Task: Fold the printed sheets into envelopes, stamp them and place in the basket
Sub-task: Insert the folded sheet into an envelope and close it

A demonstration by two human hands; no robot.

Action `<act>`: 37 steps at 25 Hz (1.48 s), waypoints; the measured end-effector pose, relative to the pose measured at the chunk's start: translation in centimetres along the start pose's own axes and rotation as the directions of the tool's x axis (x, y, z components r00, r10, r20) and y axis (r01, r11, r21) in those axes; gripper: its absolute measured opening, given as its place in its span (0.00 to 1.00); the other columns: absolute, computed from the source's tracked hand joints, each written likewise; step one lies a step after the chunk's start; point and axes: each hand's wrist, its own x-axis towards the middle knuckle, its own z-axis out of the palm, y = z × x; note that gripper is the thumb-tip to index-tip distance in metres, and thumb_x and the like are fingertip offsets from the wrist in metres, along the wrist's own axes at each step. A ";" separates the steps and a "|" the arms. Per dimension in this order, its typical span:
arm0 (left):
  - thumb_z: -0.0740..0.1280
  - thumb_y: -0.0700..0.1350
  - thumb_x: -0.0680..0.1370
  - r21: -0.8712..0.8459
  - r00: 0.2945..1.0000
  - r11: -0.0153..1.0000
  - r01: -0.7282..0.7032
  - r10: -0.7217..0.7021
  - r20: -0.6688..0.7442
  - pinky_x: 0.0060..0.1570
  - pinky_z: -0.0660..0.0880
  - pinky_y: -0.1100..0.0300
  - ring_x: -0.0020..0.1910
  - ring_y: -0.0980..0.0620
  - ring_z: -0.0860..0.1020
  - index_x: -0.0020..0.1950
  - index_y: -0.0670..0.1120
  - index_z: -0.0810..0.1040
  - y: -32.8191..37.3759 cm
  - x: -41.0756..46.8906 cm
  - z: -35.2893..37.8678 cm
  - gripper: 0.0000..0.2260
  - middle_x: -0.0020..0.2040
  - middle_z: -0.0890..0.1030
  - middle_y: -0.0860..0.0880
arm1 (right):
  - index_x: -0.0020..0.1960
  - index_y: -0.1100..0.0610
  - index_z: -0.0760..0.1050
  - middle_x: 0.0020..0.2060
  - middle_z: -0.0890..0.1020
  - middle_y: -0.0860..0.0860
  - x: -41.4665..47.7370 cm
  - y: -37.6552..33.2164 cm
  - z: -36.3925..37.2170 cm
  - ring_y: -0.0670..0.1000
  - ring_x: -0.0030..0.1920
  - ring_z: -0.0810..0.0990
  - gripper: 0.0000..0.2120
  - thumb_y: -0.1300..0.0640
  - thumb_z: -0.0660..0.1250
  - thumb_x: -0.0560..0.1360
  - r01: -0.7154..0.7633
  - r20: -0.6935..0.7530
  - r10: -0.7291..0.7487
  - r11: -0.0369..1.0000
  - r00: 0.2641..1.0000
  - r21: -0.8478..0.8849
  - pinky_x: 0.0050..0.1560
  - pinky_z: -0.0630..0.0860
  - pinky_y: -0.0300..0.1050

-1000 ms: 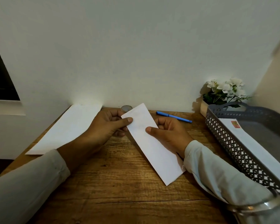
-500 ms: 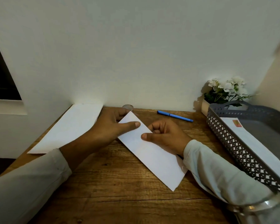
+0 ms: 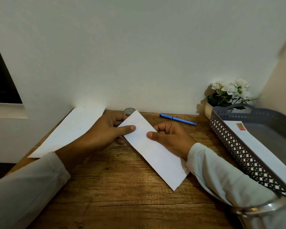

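Folded white sheet (image 3: 153,151) lies diagonal over the wooden table (image 3: 122,204), far corner toward the wall, between your hands; your left hand (image 3: 104,131) pinches its left edge, thumb on top, fingers beneath; your right hand (image 3: 171,138) pinches its right edge, thumb on top, fingers curled; flat sheets (image 3: 69,131) lie at left; grey basket (image 3: 234,146) at right holds a stamped envelope (image 3: 256,147); blue pen (image 3: 177,119) and small round object (image 3: 129,111) lie near the wall; white flowers (image 3: 229,91) stand behind the basket
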 end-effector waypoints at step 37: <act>0.75 0.52 0.73 0.694 0.965 0.709 0.127 -0.250 0.078 0.63 0.76 0.54 0.56 0.58 0.79 0.51 0.57 0.84 0.4 -6.9 -13.4 0.07 0.54 0.83 0.60 | 0.52 0.53 0.81 0.39 0.88 0.48 -1.7 -1.3 3.5 0.46 0.37 0.87 0.04 0.59 0.70 0.79 0.058 -0.042 -0.057 0.997 0.998 0.044 0.33 0.80 0.36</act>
